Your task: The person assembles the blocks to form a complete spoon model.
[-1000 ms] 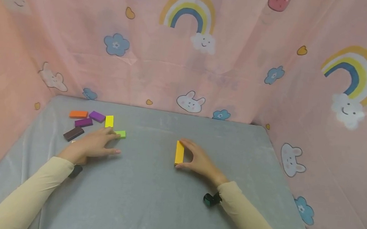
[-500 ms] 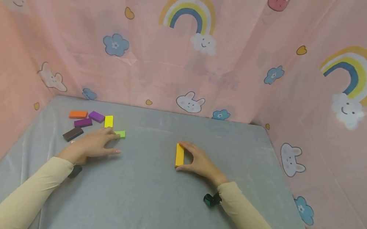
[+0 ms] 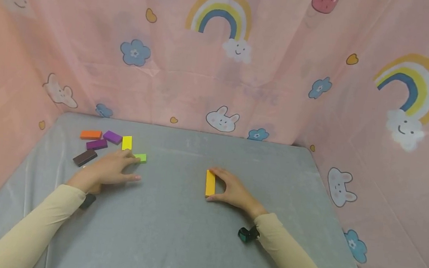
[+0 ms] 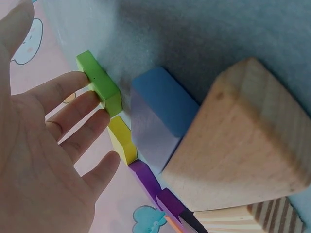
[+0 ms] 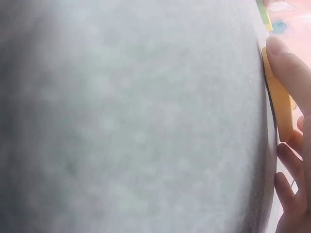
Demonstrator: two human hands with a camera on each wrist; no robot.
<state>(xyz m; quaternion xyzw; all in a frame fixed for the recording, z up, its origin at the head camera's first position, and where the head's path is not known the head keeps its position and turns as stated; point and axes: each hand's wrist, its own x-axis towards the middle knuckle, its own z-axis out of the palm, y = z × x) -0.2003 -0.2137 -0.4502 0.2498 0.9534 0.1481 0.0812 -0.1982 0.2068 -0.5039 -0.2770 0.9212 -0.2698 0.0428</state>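
In the head view, my right hand pinches a yellow-orange block by its two ends, thumb at the near end and fingers at the far one. The block lies lengthwise away from me on the grey cloth; the right wrist view shows the thumb along its edge. To the left, my left hand has its fingers stretched out, the fingertips at a light green block. Beneath that hand, the left wrist view shows a blue block, a plain wooden block and a striped wooden piece.
Beyond the left hand lie a bright yellow block, two purple blocks, one lighter and one darker, an orange block and a dark brown block. Pink patterned curtains bound the grey table.
My right hand's fingertips and the yellow-orange block have slid slightly toward me. The left hand stays in place beside the green block.
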